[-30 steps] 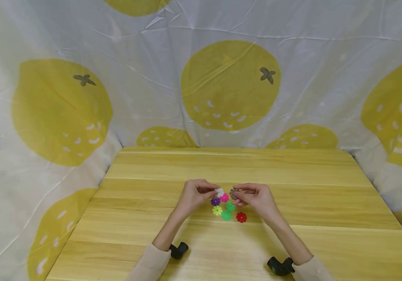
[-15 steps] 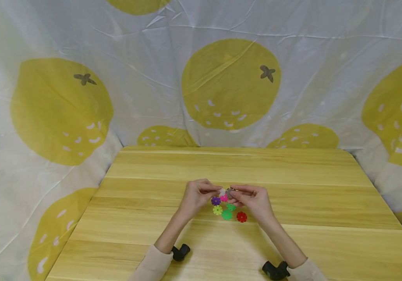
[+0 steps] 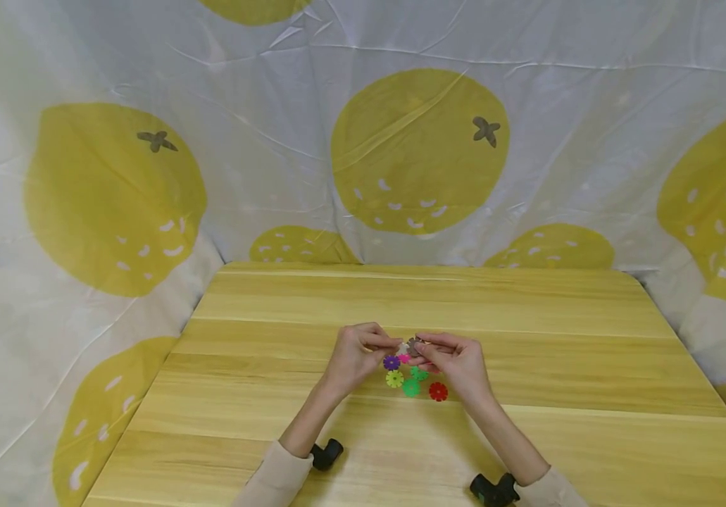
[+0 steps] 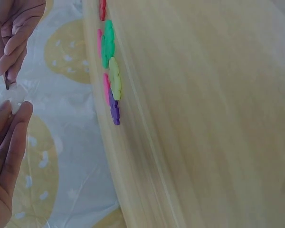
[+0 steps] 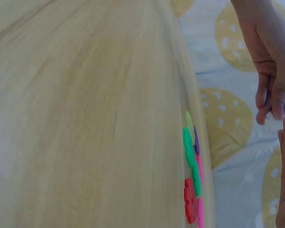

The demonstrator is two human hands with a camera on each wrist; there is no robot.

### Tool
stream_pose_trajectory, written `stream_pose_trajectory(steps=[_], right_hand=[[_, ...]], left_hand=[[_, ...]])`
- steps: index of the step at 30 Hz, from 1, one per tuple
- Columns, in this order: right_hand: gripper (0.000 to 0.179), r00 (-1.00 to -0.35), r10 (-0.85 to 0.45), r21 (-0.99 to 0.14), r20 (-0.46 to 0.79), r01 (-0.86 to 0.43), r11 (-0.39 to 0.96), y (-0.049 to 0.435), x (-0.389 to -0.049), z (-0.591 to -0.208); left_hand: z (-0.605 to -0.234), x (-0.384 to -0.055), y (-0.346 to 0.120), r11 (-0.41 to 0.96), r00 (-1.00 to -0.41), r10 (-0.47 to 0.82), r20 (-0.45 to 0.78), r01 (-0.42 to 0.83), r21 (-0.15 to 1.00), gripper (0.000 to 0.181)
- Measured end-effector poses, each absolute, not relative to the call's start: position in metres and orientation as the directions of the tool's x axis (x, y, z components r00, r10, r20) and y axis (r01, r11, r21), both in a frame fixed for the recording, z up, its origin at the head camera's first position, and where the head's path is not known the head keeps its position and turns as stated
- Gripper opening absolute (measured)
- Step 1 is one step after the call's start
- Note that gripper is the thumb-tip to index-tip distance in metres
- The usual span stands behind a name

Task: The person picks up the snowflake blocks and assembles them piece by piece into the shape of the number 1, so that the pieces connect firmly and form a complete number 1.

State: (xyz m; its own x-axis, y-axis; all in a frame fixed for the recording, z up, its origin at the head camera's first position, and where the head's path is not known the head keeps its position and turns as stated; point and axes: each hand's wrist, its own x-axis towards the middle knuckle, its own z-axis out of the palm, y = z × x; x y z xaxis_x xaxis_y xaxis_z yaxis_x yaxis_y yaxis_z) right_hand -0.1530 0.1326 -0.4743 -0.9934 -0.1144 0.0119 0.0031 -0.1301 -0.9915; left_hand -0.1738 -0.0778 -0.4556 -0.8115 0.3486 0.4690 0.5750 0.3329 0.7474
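My left hand pinches a white plastic snowflake disc between thumb and fingers. Opposite it, my right hand pinches a grey-brown snowflake disc. The notched edges of the two discs meet between the fingertips, raised above the table in the wrist views. Fingers hide part of both discs. Just below the hands lie a purple disc, a yellow disc, two green discs and a red disc. A pink disc shows between the hands, and more pink peeks out under the right fingers.
The wooden table reaches back to a white curtain printed with large yellow lemons, which also hangs at both sides. A black device sits by the left wrist, and another black device by the right.
The hands have drawn together: the grey-brown disc has moved left and the white one slightly right, closing the gap between them. In the last half second the hands have barely shifted.
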Motion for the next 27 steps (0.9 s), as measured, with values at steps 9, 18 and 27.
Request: stream_pose_trajectory(steps=[9, 18, 27], right_hand=[[0.032, -1.0, 0.006, -0.988, -0.011, 0.01, -0.155, 0.123, -0.147, -0.475], [0.023, -0.995, 0.097, -0.982, 0.003, -0.022, -0.187, 0.113, -0.142, -0.473], [0.026, -0.993, 0.114, -0.973, 0.009, -0.035, -0.23, 0.106, -0.141, -0.477]], left_hand=[[-0.459, -0.174, -0.076, 0.352, -0.732, 0.365, 0.576, 0.681, 0.642, 0.018], [-0.462, -0.174, -0.074, 0.31, -0.71, 0.327, 0.623, 0.704, 0.64, 0.017], [-0.462, -0.171, -0.07, 0.32, -0.71, 0.289, 0.642, 0.704, 0.634, 0.018]])
